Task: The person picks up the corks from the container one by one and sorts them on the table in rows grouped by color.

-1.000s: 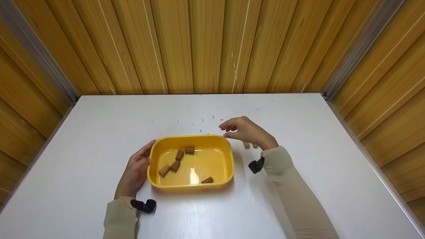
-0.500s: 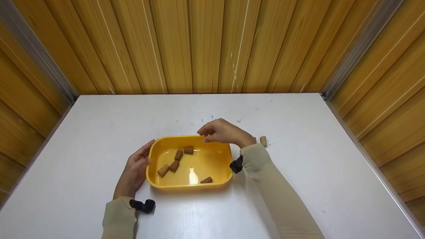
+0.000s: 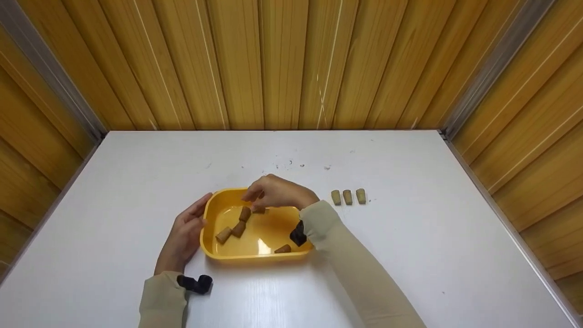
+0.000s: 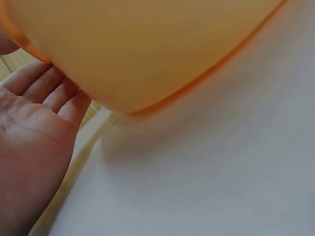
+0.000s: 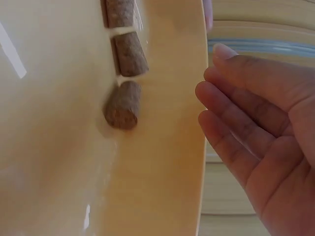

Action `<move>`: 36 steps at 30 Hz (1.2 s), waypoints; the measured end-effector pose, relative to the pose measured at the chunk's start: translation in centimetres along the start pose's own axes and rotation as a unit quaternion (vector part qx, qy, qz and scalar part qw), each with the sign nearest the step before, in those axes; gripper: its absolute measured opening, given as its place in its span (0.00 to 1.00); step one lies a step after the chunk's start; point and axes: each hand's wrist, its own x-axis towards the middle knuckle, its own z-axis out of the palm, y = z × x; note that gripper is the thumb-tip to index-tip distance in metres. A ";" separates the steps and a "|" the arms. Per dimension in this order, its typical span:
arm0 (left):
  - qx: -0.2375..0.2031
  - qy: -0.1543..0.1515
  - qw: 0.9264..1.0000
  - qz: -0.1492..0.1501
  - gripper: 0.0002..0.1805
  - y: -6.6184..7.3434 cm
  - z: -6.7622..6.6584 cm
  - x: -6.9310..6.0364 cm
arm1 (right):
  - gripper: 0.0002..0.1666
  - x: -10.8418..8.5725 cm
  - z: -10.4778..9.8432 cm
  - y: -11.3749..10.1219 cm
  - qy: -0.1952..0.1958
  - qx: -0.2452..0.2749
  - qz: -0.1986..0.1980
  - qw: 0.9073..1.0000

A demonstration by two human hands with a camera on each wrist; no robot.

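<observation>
A yellow plastic tray (image 3: 255, 257) sits on the white table with several brown tapered corks inside, among them a cork (image 3: 223, 234) at its left and a cork (image 3: 283, 248) by its front wall. My left hand (image 3: 181, 239) rests against the tray's left outer wall, its fingers (image 4: 39, 81) extended along it. My right hand (image 3: 280, 191) hovers over the tray's back rim with thumb and fingers apart, partly covering one cork (image 3: 258, 210). In the right wrist view, nothing lies between its fingers, and a cork (image 5: 123, 105) lies on the tray floor apart from them.
Three paler corks (image 3: 348, 197) stand in a row on the white table (image 3: 410, 255), right of the tray. Small dark specks mark the table behind the tray. Wood-look panels (image 3: 282, 64) rise at the back and both sides.
My right hand has moved left from beyond the tray's right end to above its back part, uncovering the three corks on the table. The left hand and tray have hardly moved.
</observation>
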 end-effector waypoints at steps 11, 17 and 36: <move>0.007 -0.013 1.000 0.011 0.34 -0.1 -0.1 0.0 | 0.22 2.7 2.3 -1.7 -0.055 -0.037 -0.001 0.998; -0.001 -0.006 1.000 0.010 0.34 0.0 0.0 0.0 | 0.22 3.6 3.1 -1.8 -0.080 -0.047 -0.012 0.996; -0.006 -0.015 1.000 0.011 0.34 -0.1 -0.1 -0.1 | 0.16 5.3 5.6 -1.6 -0.118 -0.031 -0.032 0.992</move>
